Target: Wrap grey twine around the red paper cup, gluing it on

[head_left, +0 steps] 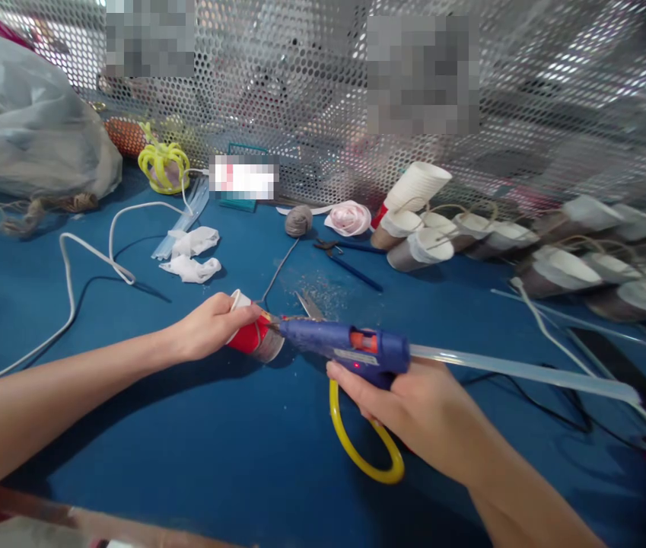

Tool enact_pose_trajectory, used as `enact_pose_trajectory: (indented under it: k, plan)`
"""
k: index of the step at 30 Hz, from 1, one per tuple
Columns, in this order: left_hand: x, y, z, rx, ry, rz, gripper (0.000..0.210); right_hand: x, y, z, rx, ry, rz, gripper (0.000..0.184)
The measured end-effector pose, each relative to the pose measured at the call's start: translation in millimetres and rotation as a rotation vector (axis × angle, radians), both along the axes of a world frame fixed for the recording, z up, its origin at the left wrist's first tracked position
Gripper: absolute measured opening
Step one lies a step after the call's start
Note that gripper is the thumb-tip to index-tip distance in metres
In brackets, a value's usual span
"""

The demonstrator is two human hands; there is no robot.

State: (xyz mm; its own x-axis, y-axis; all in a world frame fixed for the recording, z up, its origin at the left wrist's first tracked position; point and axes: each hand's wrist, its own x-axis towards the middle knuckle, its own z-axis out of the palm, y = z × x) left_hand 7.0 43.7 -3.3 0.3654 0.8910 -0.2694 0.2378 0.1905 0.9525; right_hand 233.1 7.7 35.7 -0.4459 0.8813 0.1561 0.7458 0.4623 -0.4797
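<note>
My left hand (208, 326) is closed around a tilted red paper cup (247, 339) with a white rim and a grey band near its other end. In my right hand (414, 403) is a blue glue gun (323, 340), a long clear glue stick (522, 371) coming out of its back. The gun's nozzle meets or nearly meets the cup's side; I cannot tell which. Under the gun lie scissors (394, 466) with a yellow handle, partly hidden. A strand of grey yarn runs from the cup to a yarn ball (298, 221).
Behind the ball are a pink ribbon rose (348, 218) and blue-handled pliers (357, 272). Several wrapped cups (421, 250) line the right back, before a perforated metal screen (311, 91). A white cord (68, 289) loops across the left; crumpled white scraps (191, 268) lie nearby.
</note>
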Motion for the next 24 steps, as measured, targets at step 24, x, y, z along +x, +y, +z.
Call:
enact_pose_trajectory:
  k: [24]
  plan:
    - [2.5,-0.8,3.5,-0.088,-0.073,0.053,0.028,-6.1,-7.4,11.6,0.128,-0.012,0.060,0.025]
